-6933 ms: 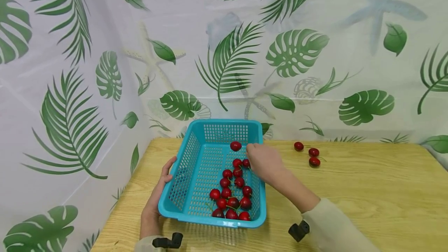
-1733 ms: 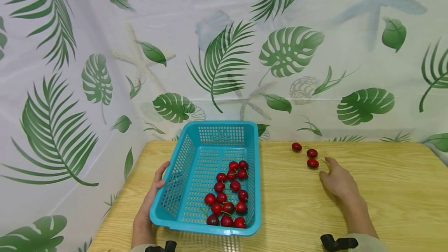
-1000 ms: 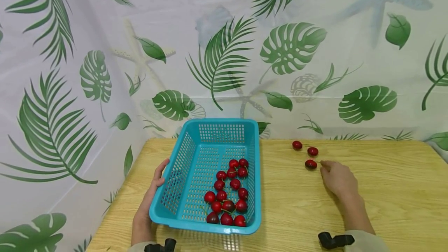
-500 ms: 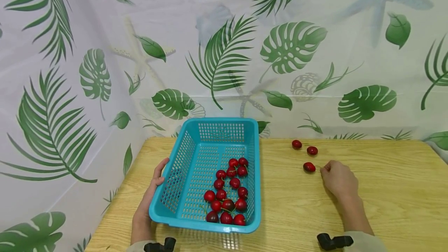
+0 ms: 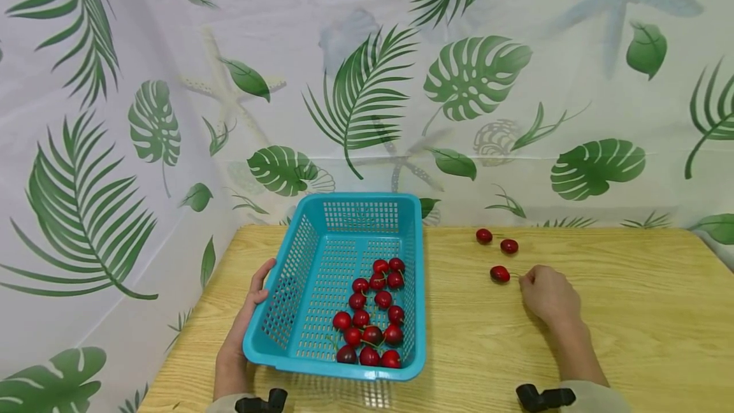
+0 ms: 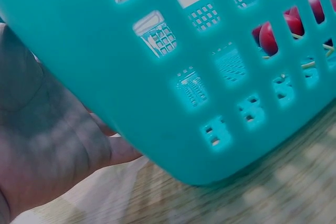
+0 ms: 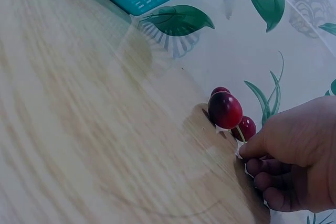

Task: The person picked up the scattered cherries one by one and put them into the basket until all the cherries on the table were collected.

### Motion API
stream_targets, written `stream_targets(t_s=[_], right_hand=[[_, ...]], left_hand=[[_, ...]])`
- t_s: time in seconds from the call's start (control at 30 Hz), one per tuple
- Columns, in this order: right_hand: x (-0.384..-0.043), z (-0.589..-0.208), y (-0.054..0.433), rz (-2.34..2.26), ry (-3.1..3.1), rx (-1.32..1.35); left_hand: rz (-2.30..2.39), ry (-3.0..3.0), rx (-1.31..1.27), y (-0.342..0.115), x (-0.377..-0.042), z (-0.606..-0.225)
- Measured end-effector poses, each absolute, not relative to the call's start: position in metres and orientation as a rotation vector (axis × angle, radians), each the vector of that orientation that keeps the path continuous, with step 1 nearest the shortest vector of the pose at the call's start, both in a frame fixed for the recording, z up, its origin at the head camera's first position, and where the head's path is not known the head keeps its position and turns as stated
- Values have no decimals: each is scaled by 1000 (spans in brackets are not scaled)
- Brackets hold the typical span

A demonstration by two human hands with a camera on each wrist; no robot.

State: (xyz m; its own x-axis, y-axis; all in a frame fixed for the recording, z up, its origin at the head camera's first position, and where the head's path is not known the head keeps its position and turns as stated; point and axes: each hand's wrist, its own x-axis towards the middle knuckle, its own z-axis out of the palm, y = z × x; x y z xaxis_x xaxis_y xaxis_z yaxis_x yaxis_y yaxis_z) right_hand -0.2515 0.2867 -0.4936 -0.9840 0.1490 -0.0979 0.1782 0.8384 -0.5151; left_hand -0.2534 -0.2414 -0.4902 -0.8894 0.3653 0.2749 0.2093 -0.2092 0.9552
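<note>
By its thin stem, a dark red cherry is pinched between the thumb and finger of my right hand. In the right wrist view, that cherry partly covers two others, while the remaining fingers curl beneath my right hand. My left hand holds the left side of a turquoise plastic basket. Seen from the left wrist, its fingertips pass out of sight behind the basket wall. Several cherries with stems lie along the basket's right and near parts.
Two more cherries, one left and one right, lie at the back of the wooden table. A white leaf-patterned cloth hangs directly behind the table and along its left side. The basket's far end stands close to it.
Since the earliest frame, my right hand has gone from the basket to the loose cherries. It has taken one by the stem and drawn it nearer, away from two others. My left hand stays.
</note>
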Motion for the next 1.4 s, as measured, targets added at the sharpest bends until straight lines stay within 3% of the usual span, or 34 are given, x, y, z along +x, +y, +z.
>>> stream_targets(t_s=[0.43,1.0,1.4], right_hand=[[-243,-477,270,-967,2963,174],[-232,-432,230,-1101,3136,70],[-216,-412,171,-1260,3365,-285]], left_hand=[[2222,1953,562,-239,-252,-483],[2244,1909,603,-238,-253,-484],[2252,1904,610,-239,-251,-486]])
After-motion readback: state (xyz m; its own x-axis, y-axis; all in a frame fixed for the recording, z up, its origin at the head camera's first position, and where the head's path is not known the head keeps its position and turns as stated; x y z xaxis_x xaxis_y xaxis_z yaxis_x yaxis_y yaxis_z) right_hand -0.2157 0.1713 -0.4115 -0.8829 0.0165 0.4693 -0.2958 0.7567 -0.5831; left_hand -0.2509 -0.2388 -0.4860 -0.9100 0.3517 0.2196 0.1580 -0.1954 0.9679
